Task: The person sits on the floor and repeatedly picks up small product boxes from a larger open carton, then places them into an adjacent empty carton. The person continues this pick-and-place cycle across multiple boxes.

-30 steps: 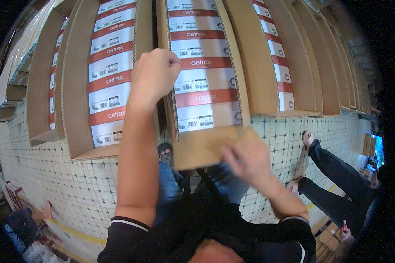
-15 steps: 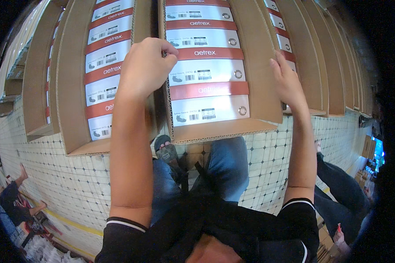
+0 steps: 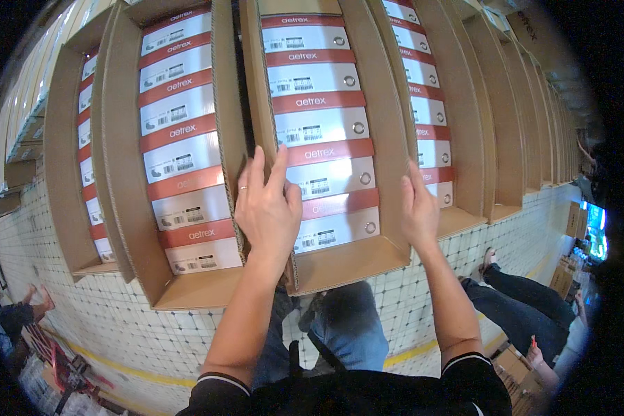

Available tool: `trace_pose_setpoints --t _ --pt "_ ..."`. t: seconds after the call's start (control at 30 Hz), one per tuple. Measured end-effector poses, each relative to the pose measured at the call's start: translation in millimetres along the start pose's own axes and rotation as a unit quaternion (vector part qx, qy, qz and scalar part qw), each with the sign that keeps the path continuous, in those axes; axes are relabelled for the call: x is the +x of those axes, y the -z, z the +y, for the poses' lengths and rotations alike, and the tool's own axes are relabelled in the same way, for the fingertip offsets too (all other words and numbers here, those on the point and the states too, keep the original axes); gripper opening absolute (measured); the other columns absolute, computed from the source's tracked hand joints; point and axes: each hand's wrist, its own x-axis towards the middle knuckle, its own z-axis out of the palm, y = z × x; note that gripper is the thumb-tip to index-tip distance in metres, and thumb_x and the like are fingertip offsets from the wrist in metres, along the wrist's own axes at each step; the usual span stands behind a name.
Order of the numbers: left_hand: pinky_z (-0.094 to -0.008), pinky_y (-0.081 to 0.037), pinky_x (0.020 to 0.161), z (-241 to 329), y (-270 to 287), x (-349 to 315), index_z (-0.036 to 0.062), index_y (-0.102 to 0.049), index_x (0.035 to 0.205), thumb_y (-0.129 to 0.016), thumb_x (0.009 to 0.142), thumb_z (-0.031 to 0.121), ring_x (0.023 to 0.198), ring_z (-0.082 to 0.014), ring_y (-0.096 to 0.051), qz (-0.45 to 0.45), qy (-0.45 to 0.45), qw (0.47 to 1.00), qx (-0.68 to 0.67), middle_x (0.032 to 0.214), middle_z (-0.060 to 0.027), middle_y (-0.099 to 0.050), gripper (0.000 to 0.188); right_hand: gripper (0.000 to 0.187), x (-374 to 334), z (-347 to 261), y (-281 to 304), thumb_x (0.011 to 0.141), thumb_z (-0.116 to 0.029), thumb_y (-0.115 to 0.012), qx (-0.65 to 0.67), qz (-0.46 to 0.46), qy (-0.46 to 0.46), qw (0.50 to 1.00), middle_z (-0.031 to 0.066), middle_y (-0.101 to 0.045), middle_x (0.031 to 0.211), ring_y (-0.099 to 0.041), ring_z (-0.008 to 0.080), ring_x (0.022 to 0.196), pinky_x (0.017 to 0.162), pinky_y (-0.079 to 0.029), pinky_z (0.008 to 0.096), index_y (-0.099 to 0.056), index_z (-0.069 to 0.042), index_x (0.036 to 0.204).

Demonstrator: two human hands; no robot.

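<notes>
An open cardboard carton (image 3: pixel 357 267) lies in front of me, holding a row of white shoeboxes (image 3: pixel 326 132) with red bands. My left hand (image 3: pixel 267 211) rests over its left wall near the close end. Index and middle fingers are spread along the wall and box edges, with nothing held in them. At the right wall, my right hand (image 3: pixel 421 215) has its thumb and fingers about the top edge; the fingers' far side is partly hidden.
Another open carton (image 3: pixel 194 291) of shoeboxes stands close on the left, a narrow gap between. More cartons (image 3: pixel 496 139) line up to the right and left. A person's dark-trousered legs (image 3: pixel 520 305) are at right, a bare foot (image 3: pixel 46 298) at far left. The floor is tiled (image 3: pixel 166 340).
Both hands have moved along the carton walls toward its near end. The left fingers, bent before, are now stretched out. The whole view has shifted, so the cartons appear lower.
</notes>
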Motion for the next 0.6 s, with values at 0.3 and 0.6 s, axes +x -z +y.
trace_pose_setpoints --t 0.3,0.6 --pt "-0.0502 -0.046 0.101 -10 -6 192 0.0116 -0.067 0.121 -0.066 0.082 0.035 0.129 -0.0447 -0.048 -0.007 0.125 0.984 0.128 0.145 -0.0286 -0.044 0.046 0.041 0 -5 -8 0.1 -0.024 -0.052 -0.018 0.017 0.023 0.999 0.0184 -0.07 0.114 -0.07 0.0356 0.094 0.079 -0.056 0.0437 -0.055 -0.013 0.14" --pt "-0.0492 -0.051 0.087 -30 0 212 0.003 -0.068 0.115 -0.056 0.09 0.029 0.098 -0.0414 -0.066 -0.093 0.114 0.988 0.049 0.108 -0.0227 -0.068 0.038 0.043 7 2 2 0.097 -0.023 -0.057 0.012 0.003 0.031 0.999 0.0177 -0.068 0.117 -0.069 0.0343 0.098 0.083 -0.056 0.0403 -0.056 -0.009 0.138"
